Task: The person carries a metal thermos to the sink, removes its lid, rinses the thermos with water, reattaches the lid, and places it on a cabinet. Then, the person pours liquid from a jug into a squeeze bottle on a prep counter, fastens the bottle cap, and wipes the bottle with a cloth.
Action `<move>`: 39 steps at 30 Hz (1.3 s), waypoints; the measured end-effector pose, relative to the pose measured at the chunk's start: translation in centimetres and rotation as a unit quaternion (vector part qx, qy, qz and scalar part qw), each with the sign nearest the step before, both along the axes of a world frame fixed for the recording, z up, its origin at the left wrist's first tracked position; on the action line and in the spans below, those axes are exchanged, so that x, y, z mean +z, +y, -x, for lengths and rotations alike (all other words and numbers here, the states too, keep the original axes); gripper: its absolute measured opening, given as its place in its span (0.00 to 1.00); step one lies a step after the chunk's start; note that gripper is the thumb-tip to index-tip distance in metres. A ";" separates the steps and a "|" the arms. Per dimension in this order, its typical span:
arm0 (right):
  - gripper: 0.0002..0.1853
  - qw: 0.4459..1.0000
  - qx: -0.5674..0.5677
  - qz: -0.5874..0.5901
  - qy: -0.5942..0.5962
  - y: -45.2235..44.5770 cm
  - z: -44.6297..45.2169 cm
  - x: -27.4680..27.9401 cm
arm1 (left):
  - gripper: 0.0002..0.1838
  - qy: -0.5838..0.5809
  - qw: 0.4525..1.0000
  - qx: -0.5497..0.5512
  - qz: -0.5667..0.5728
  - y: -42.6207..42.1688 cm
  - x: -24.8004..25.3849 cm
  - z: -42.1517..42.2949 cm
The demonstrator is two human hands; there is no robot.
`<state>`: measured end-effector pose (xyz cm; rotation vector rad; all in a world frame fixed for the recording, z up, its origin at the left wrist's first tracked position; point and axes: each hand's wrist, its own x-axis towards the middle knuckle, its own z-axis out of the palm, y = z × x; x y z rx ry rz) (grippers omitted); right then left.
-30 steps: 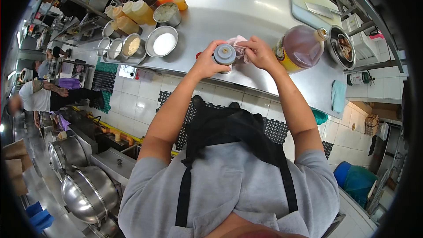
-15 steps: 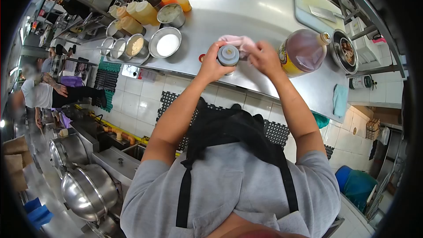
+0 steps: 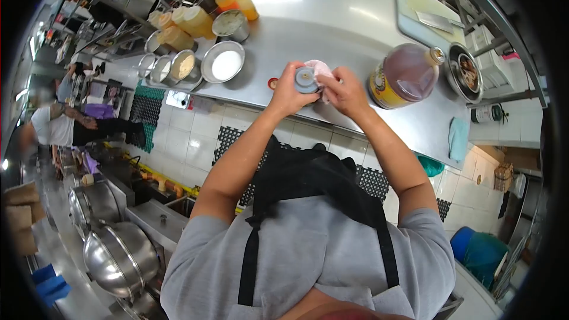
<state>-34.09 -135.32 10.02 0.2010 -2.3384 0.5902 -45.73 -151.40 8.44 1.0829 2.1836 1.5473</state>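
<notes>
My left hand (image 3: 285,96) is wrapped round a small bottle (image 3: 306,80) with a greyish top, seen from above near the front edge of the steel table. A pale pink cloth (image 3: 320,69) is pinched in my right hand (image 3: 348,93) and pressed against the bottle's right side. The bottle's lower part is hidden by my fingers. Just left of my left hand, a small red cap (image 3: 272,83) lies on the table. To the right of my right hand stands a large jug (image 3: 408,72) of brownish liquid with a yellow label.
Steel bowls, one with white powder (image 3: 226,63), and several squeeze bottles (image 3: 196,21) stand at left. At right are a cutting board (image 3: 409,1) with a cleaver (image 3: 435,21), a metal bowl (image 3: 453,74) and a turquoise cloth (image 3: 457,139). Another person (image 3: 56,124) is at far left.
My right hand has brought the pink cloth left onto the bottle; before, the cloth stretched behind it, apart from its side. My left hand still grips the bottle.
</notes>
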 end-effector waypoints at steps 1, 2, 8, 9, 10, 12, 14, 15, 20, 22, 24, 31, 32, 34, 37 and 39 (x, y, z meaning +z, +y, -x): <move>0.21 1.000 -0.007 0.000 -0.027 0.2 0.2 0.3 | 0.43 0.001 0.999 -0.038 0.003 -0.4 0.1 0.1; 0.21 1.000 0.003 0.001 -0.022 0.5 0.8 0.3 | 0.43 0.006 1.000 -0.028 0.005 -0.8 1.0 0.3; 0.29 0.991 0.072 -0.066 -0.088 2.1 3.2 2.2 | 0.43 -0.088 0.986 -0.132 0.041 -1.1 1.6 2.7; 0.28 0.987 0.077 -0.076 -0.118 2.3 3.1 2.5 | 0.42 -0.082 0.989 -0.117 0.037 -1.1 1.1 2.8; 0.28 0.987 0.084 -0.077 -0.114 2.3 2.8 2.6 | 0.42 -0.079 0.990 -0.109 0.037 -1.1 0.5 2.6; 0.27 0.988 0.046 -0.082 -0.122 1.9 1.7 2.6 | 0.41 -0.090 0.996 0.000 -0.019 -1.1 -0.3 1.3; 0.26 0.989 0.049 -0.086 -0.110 1.2 0.9 2.5 | 0.39 -0.017 0.997 0.042 -0.058 -0.9 -0.9 -0.4; 0.26 0.988 0.043 -0.078 -0.128 1.0 0.7 2.5 | 0.39 -0.033 0.995 0.057 -0.080 -0.5 -0.5 -1.3; 0.25 0.974 0.060 -0.069 -0.209 3.0 3.4 3.5 | 0.40 -0.107 0.994 0.004 -0.025 -0.1 0.3 0.8; 0.25 0.969 0.080 -0.067 -0.223 4.0 5.3 3.3 | 0.41 -0.091 0.994 -0.066 -0.004 -0.1 0.0 2.1; 0.28 0.964 0.139 -0.066 -0.215 3.8 6.5 3.6 | 0.41 -0.094 0.992 -0.079 0.025 -0.3 1.1 2.5; 0.29 0.973 0.052 -0.043 -0.222 2.6 2.8 3.7 | 0.42 -0.130 0.983 -0.124 0.023 0.0 1.3 1.9; 0.28 0.971 0.033 -0.018 -0.237 2.6 1.8 3.7 | 0.42 -0.132 0.982 -0.132 0.019 0.3 1.0 1.8; 0.26 0.968 0.015 0.007 -0.252 2.8 0.0 3.2 | 0.38 -0.105 0.987 -0.123 0.005 0.3 0.1 1.7; 0.20 0.954 -0.029 0.176 -0.242 4.5 -2.3 2.4 | 0.38 -0.128 0.986 -0.108 -0.024 0.2 -0.5 1.9; 0.20 0.963 -0.087 0.176 -0.186 3.8 -2.8 3.2 | 0.38 -0.125 0.986 -0.108 -0.024 0.1 -0.4 1.9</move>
